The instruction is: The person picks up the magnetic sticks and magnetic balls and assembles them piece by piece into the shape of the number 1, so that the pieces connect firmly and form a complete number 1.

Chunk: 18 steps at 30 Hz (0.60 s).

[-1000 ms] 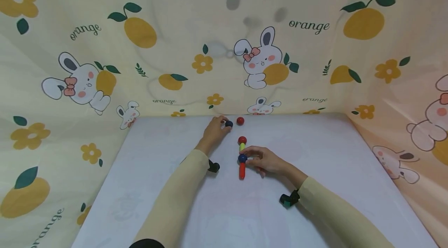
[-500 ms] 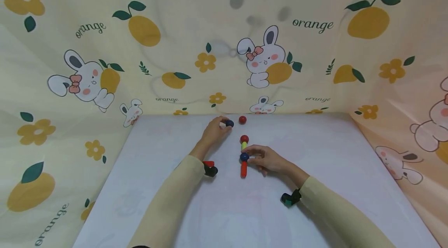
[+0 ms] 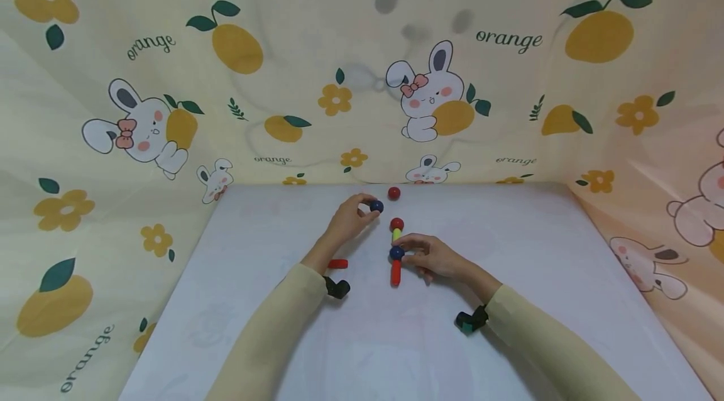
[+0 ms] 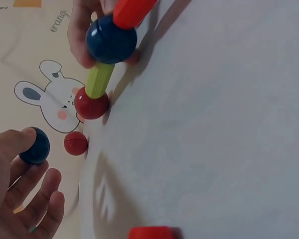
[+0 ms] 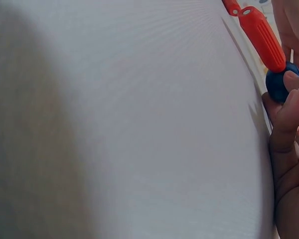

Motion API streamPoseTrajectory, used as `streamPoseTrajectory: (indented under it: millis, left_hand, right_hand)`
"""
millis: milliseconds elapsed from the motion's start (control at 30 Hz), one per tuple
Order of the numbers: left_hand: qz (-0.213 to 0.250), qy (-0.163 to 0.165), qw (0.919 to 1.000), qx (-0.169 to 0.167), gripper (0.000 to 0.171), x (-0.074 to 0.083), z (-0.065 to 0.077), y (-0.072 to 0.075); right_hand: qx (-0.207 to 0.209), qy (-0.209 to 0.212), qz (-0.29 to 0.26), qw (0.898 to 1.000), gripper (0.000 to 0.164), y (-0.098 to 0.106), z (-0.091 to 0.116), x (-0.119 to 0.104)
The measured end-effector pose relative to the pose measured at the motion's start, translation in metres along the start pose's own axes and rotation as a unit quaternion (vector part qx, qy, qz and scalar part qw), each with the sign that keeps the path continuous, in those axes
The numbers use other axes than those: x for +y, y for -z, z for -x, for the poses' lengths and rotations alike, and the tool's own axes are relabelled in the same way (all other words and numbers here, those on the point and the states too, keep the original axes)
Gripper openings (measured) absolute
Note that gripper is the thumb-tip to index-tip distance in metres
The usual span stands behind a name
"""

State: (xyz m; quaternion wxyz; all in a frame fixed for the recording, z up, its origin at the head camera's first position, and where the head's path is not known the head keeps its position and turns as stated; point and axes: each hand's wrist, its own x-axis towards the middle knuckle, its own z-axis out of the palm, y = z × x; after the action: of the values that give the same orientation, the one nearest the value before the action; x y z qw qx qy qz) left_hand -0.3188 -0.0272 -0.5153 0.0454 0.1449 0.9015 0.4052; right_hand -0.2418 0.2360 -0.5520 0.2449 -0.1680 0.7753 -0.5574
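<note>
My left hand (image 3: 347, 222) pinches a dark blue ball (image 3: 376, 207) between thumb and fingers, and in the left wrist view this blue ball (image 4: 39, 147) is held off the table. The right hand (image 3: 432, 256) grips another blue ball (image 3: 397, 252), the middle of a joined piece. From that ball a red ribbed stick (image 3: 396, 273) points toward me. A yellow-green stick (image 3: 397, 235) runs the other way and ends in a red ball (image 3: 397, 224). In the right wrist view my right thumb covers part of the gripped blue ball (image 5: 276, 87).
A loose red ball (image 3: 394, 193) lies near the far edge of the white table (image 3: 509, 244). Beside my left wrist lies a loose red stick (image 3: 339, 264). A patterned cloth (image 3: 339, 131) hangs behind the table and along its sides.
My left hand has moved slightly toward me and to the right with the blue ball. The loose red stick has come out from behind the left wrist. The right hand keeps its hold.
</note>
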Motion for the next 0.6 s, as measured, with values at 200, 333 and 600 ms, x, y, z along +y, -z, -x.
streamPoseTrajectory:
  millis: [200,333,600]
  left_hand:
    - [0.009,-0.015,0.9998,-0.010,0.043,0.001,0.014,0.000]
    - [0.011,-0.013,0.9997,-0.015,0.044,0.004,0.021,0.000]
    - [0.015,-0.009,0.9995,-0.026,0.044,0.011,0.037,0.002]
  right_hand:
    - [-0.001,0.003,0.004,1.000,0.045,0.001,-0.001,0.002]
    - [-0.004,0.008,-0.002,1.000,0.045,0.001,-0.001,0.002]
    - [-0.007,0.007,-0.010,1.000,0.046,0.001,-0.001,0.003]
